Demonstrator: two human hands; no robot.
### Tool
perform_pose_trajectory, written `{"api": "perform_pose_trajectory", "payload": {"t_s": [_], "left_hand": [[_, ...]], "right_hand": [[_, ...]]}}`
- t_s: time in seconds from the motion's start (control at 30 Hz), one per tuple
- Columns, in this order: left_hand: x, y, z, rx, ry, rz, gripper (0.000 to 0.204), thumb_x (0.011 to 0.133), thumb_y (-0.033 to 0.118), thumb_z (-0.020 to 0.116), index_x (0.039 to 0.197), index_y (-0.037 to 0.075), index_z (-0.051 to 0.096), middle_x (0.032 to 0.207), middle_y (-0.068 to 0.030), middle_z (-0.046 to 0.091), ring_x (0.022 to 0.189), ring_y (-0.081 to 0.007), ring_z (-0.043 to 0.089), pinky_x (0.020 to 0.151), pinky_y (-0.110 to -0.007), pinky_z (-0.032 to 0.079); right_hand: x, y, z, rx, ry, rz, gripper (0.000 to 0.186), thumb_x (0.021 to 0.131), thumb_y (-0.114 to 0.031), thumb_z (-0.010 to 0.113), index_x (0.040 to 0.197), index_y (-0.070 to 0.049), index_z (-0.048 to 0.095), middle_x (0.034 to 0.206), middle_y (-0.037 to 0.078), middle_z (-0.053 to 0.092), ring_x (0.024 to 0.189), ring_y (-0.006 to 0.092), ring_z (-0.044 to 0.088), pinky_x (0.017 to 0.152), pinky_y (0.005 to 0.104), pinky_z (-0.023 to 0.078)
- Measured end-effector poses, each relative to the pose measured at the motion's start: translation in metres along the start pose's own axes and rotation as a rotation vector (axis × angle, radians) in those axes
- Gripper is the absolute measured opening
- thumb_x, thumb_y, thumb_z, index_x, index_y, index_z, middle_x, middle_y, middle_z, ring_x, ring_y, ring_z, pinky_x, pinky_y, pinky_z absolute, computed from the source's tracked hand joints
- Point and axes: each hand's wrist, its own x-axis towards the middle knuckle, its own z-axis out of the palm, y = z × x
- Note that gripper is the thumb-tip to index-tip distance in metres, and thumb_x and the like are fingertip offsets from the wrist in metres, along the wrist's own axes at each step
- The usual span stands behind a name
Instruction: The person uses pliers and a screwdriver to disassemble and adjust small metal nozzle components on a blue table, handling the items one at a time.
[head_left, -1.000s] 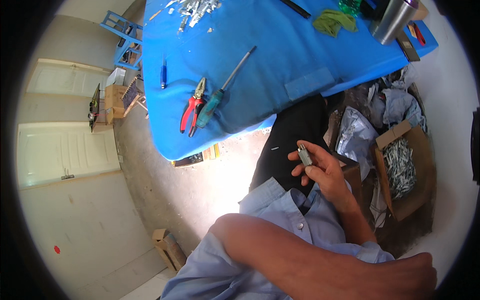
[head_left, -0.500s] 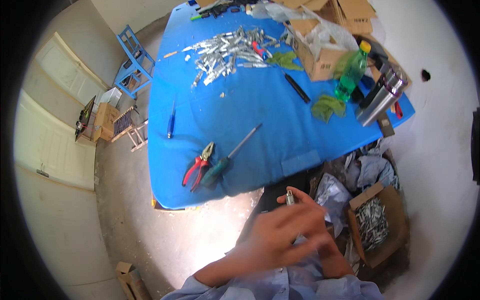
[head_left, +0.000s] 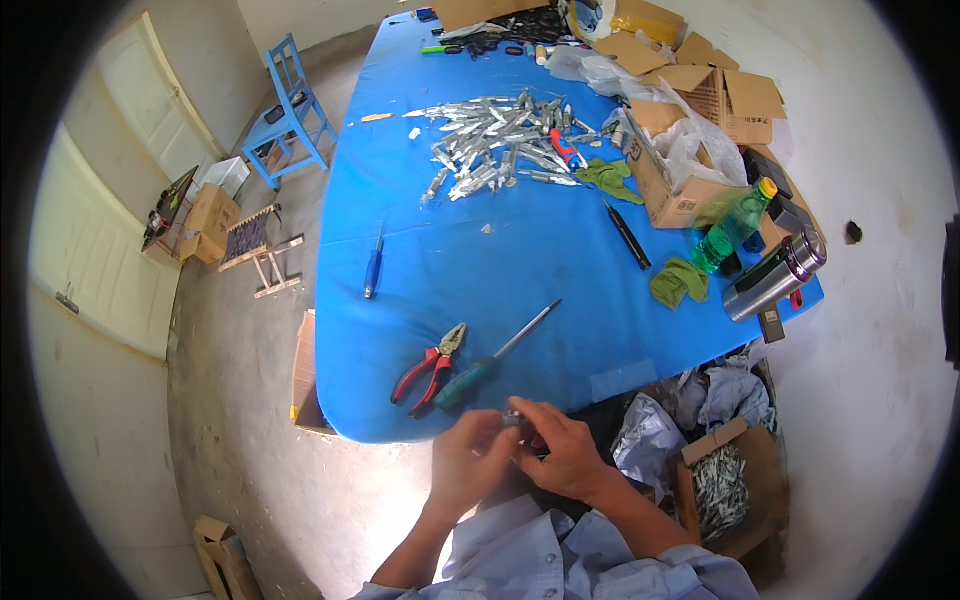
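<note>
My left hand and my right hand meet just below the near edge of the blue table. Together they pinch a small grey metal part between the fingertips; most of it is hidden by my fingers. Just beyond my hands on the table lie red-handled pliers and a green-handled screwdriver. A pile of several grey metal parts lies farther back on the table.
A blue-handled screwdriver, black pen, green cloths, green bottle and steel flask sit on the table. Cardboard boxes crowd its right side. A floor box of metal parts stands at my right; a blue chair at far left.
My view has tilted up, showing more of the table. My left hand has come in and joined the right on the small part, and both hands have risen toward the table edge.
</note>
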Motion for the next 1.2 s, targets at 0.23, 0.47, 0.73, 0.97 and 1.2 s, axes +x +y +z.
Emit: {"api": "perform_pose_trajectory", "payload": {"t_s": [0.23, 0.47, 0.73, 0.97, 1.2], "left_hand": [[0.014, -0.041, -0.089, -0.095, 0.356, -0.048, 0.011, 0.095, 0.010, 0.076, 0.103, 0.006, 0.070, 0.078, -0.0022, 0.070, 0.065, -0.0054, 0.063, 0.055, -0.021, 0.050], [0.037, -0.047, -0.221, 0.803, 0.864, 0.111, 0.029, 0.097, 0.016, 0.072, 0.119, -0.002, 0.068, 0.106, -0.0148, 0.072, 0.087, -0.0206, 0.069, 0.071, -0.035, 0.056], [0.100, -0.020, -0.158, 0.452, 0.603, 0.227, 0.028, 0.095, 0.008, 0.072, 0.121, -0.001, 0.069, 0.112, -0.0164, 0.073, 0.093, -0.0244, 0.072, 0.076, -0.036, 0.059], [0.205, -0.012, -0.098, 0.303, 0.245, 0.335, 0.022, 0.096, 0.013, 0.073, 0.112, -0.002, 0.072, 0.096, -0.0119, 0.075, 0.082, -0.0182, 0.071, 0.068, -0.031, 0.057], [0.288, -0.042, -0.073, 0.454, 0.226, 0.469, 0.020, 0.093, 0.015, 0.075, 0.104, -0.002, 0.074, 0.085, -0.0139, 0.074, 0.075, -0.0197, 0.071, 0.065, -0.033, 0.055]], "right_hand": [[0.026, 0.011, 0.014, 0.031, -0.033, -0.063, 0.058, 0.085, -0.005, 0.078, 0.140, -0.003, 0.058, 0.117, 0.012, 0.073, 0.088, 0.0216, 0.074, 0.073, 0.0321, 0.059], [0.053, 0.051, -0.021, -0.152, 0.170, 0.067, 0.048, 0.088, -0.002, 0.072, 0.134, -0.001, 0.061, 0.115, 0.015, 0.072, 0.099, 0.0270, 0.072, 0.084, 0.0364, 0.057], [0.061, 0.099, -0.026, -0.481, 0.342, -0.042, 0.040, 0.084, -0.002, 0.068, 0.124, 0.000, 0.064, 0.107, 0.015, 0.072, 0.100, 0.0347, 0.069, 0.090, 0.0445, 0.053], [0.061, 0.100, -0.024, -0.468, 0.360, -0.021, 0.037, 0.083, -0.002, 0.069, 0.120, -0.002, 0.067, 0.105, 0.012, 0.072, 0.098, 0.0327, 0.068, 0.089, 0.0434, 0.051], [0.065, 0.098, -0.022, -0.459, 0.388, -0.004, 0.033, 0.082, -0.001, 0.069, 0.115, -0.002, 0.069, 0.103, 0.011, 0.073, 0.095, 0.0316, 0.068, 0.087, 0.0424, 0.052]]}}
